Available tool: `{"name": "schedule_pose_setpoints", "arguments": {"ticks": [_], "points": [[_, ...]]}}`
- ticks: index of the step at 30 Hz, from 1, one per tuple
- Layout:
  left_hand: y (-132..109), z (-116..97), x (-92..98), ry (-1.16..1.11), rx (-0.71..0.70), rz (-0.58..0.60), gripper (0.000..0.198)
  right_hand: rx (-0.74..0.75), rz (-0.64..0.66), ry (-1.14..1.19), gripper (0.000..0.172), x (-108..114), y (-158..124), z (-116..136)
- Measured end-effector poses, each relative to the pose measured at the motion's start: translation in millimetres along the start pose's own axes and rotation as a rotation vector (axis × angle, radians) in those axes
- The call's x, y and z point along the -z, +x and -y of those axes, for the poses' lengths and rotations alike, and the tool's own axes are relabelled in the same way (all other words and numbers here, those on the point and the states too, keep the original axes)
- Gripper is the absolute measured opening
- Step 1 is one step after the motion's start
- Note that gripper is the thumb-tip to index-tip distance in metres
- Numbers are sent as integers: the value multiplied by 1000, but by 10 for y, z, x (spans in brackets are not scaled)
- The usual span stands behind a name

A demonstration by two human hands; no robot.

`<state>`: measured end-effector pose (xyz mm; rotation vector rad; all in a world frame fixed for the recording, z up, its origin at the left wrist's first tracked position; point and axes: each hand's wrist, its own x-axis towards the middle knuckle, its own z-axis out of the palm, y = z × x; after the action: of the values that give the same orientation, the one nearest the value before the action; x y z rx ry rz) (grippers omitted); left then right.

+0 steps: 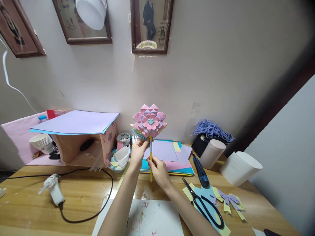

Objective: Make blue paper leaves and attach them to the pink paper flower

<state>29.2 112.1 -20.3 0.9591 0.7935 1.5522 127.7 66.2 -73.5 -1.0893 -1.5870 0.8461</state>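
Head view: paper flower [149,118] gripped upright by its stem [151,177]

Left hand [139,149] clamped on stem just under the bloom; right hand [157,168] clamped lower down. Flower sits in front of the paper stack [164,151], toward its left end. Risk: opposite twisting or hard squeezing could bend the slim stem or loosen the head; left fingers pushing up could crush petals or leaves [138,133]. Petals: folded paper, pointed, layered pink and lilac, mint heart at centre. Stem rod-like, yellow below, blue-grey above. Nearer than stack: white sheet [152,216], flat, colour-speckled. Right of stack: blue cutter [201,173]; nearer, black loop-handled scissors [195,195] on paper scraps [205,192]. Behind-right of stack: stringy purple yarn [213,129]. Farther right: smooth white roll [240,168]. Well left of stack: hard-shelled white corded tool [55,191] on wooden table [27,203].
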Motion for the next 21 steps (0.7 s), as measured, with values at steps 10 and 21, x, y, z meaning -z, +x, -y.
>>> {"name": "schedule_pose_setpoints", "arguments": {"ticks": [10,21], "points": [[37,29,33,-50,12,-52,26,14,41,-24,26,15,-12,70],[20,0,-24,-225,133,11,25,22,22,-43,26,34,3,45]]}}
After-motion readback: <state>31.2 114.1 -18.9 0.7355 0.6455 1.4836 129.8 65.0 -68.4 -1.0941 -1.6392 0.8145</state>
